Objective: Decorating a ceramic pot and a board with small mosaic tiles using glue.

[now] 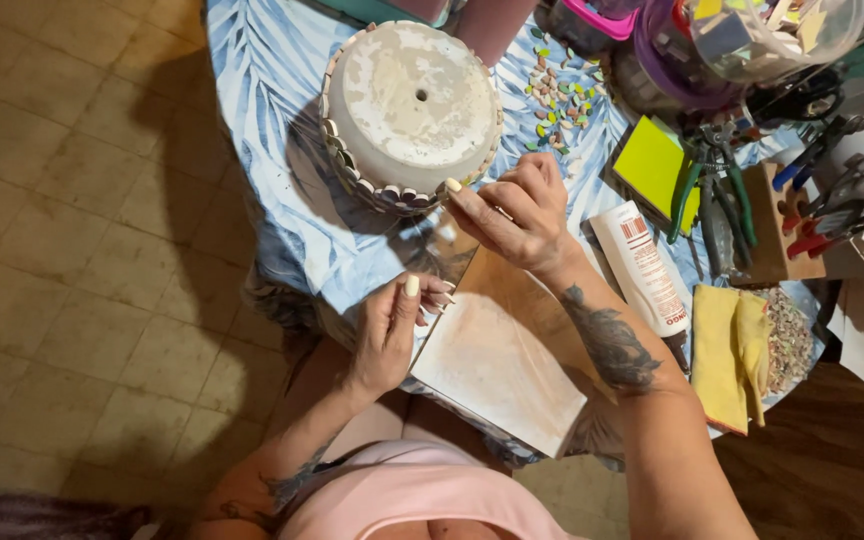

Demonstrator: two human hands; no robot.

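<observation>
An upturned round pot (pixel 410 105) with a whitish base and a band of small mosaic pieces around its rim stands on a blue leaf-patterned tablecloth (pixel 272 90). My right hand (pixel 512 210) is at the pot's near rim, fingers pinched together as if on a small piece that I cannot make out. My left hand (pixel 392 325) hovers lower, at the table's edge beside a smeared brown board (pixel 502 360); its fingers are curled, and whether they hold anything is hidden.
Loose coloured mosaic pieces (pixel 557 95) lie beyond the pot. A white glue tube (pixel 642 265), yellow cloth (pixel 727 355), green square tile (pixel 647 160), nippers and pliers (pixel 712 190) and plastic containers (pixel 732 40) crowd the right. Tiled floor (pixel 72 250) lies to the left.
</observation>
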